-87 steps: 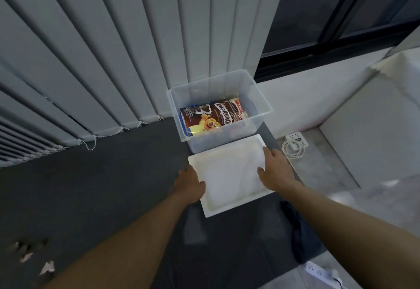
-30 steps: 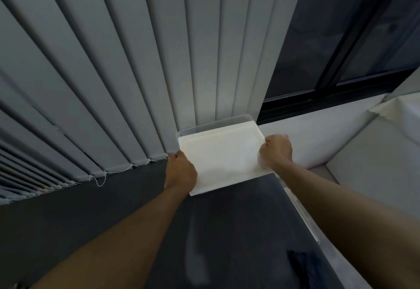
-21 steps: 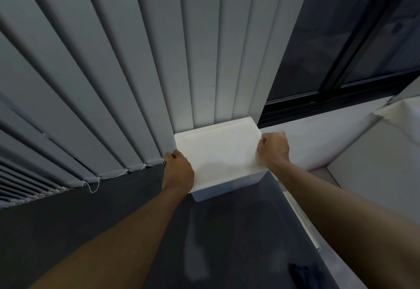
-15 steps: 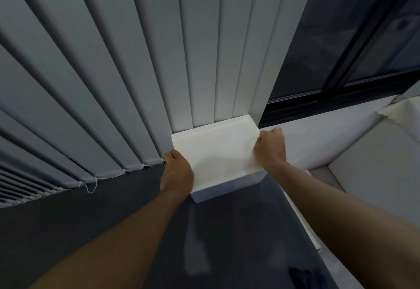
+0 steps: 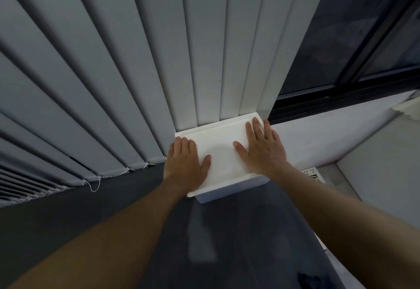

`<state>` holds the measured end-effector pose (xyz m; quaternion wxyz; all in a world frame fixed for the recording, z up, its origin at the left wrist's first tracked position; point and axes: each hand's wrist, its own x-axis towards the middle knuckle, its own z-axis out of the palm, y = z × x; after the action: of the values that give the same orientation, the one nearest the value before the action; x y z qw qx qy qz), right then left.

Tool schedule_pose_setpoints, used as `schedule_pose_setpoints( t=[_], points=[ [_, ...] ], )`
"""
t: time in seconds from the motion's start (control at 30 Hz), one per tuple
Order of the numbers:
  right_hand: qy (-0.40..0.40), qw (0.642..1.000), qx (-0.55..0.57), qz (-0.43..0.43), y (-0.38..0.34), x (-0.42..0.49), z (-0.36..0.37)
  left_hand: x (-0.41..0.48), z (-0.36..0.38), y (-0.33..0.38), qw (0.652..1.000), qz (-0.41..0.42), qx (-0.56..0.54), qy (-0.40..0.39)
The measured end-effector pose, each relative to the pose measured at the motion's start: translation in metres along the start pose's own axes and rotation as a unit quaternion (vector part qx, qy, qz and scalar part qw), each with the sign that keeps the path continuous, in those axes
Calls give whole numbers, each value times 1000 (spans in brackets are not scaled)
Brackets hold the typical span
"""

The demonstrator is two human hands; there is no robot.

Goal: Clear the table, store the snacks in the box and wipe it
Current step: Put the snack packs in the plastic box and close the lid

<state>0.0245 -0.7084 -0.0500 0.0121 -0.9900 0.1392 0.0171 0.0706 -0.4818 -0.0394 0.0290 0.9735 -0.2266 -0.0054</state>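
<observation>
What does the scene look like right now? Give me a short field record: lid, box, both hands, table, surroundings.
lid: white lid lies flat on top of the box, covering it
box: only the near wall of the box shows under the lid; contents hidden
left hand: left hand flat, palm down on the lid's left part, fingers spread
right hand: right hand flat, palm down on the lid's right part
grip: neither hand curls around anything
table: dark table, box at its far edge
surroundings: vertical blinds behind; window to the right

Box contents hidden under lid
</observation>
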Motion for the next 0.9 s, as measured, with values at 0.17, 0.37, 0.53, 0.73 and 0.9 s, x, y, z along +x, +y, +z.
schedule_pose_setpoints(
  t=[0.17,0.37,0.53,0.73,0.9],
  points=[
    [17,1000,8,9,-4,1,-4,5,13,7,1000,1,-1,-5],
    [4,997,-22,-76,-9,2,-4,14,11,6,997,54,46,-22],
    [32,998,20,-45,-19,1,-1,16,14,8,997,46,57,-22],
    [24,999,2,-36,-18,-3,2,17,12,10,996,75,52,-10],
    [13,999,9,-35,-20,-1,4,18,11,9,996,85,32,-4]
  ],
)
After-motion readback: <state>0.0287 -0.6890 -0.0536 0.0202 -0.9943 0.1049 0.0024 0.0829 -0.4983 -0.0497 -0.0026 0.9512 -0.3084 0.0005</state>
